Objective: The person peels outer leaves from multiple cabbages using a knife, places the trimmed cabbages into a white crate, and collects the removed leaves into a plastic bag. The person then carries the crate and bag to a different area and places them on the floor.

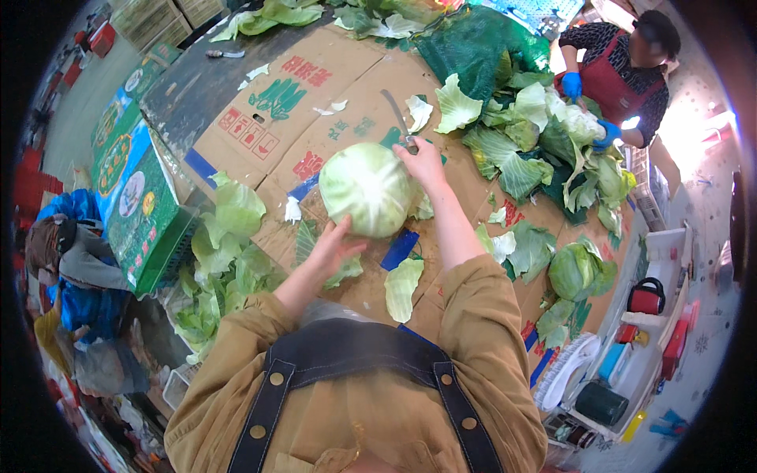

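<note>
A large pale green cabbage head [366, 189] rests on a flattened cardboard sheet [349, 127] in front of me. My left hand [338, 245] touches its lower left side, fingers spread. At the cabbage's upper right, my right hand [421, 159] is closed around the handle of a knife [395, 109], whose curved blade points up and away. Loose cabbage leaves lie about, one [404, 290] near my apron and another [458, 106] beyond the knife. A second cabbage head [575, 272] with outer leaves sits at the right.
A co-worker [627, 77] in blue gloves handles a cabbage at the upper right, beside a green mesh bag [473, 50] and piled leaves. Another knife [225, 54] lies at the far left. Leaves fill a container at lower left; a white tray [656, 331] holds items at right.
</note>
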The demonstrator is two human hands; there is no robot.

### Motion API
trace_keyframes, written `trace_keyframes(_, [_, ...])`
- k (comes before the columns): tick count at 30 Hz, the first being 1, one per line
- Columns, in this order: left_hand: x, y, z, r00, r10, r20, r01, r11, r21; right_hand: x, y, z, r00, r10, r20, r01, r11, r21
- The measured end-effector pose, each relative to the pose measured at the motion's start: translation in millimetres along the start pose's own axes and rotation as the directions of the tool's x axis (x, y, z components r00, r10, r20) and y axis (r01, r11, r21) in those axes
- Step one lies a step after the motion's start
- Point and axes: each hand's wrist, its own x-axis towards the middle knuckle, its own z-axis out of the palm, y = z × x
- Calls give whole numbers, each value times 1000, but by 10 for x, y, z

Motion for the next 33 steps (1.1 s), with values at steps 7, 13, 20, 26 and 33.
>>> trace_keyframes(7, [-107, 109, 25, 986, -108, -129, 91, 987, -129, -206, -8, -89, 909, 239, 340, -205, 969, -134])
trace_keyframes(13, [-116, 814, -155, 961, 249, -122, -222, 955, 197, -1919, 40, 77, 789, 522, 323, -611, 720, 329])
trace_keyframes(20, [221, 625, -33, 842, 531, 96, -445, 581, 682, -2461, 93, -113, 945, 304, -121, -311, 949, -45])
trace_keyframes(26, [500, 712, 75, 820, 571, 35, -400, 528, 749, -1953, -204, -348, 973, -233, -11, 192, 828, -526])
trace_keyframes(33, [581, 787, 22, 879, 477, 21, -324, 565, 759, -1446, -37, -228, 940, -340, 16, 280, 746, -605])
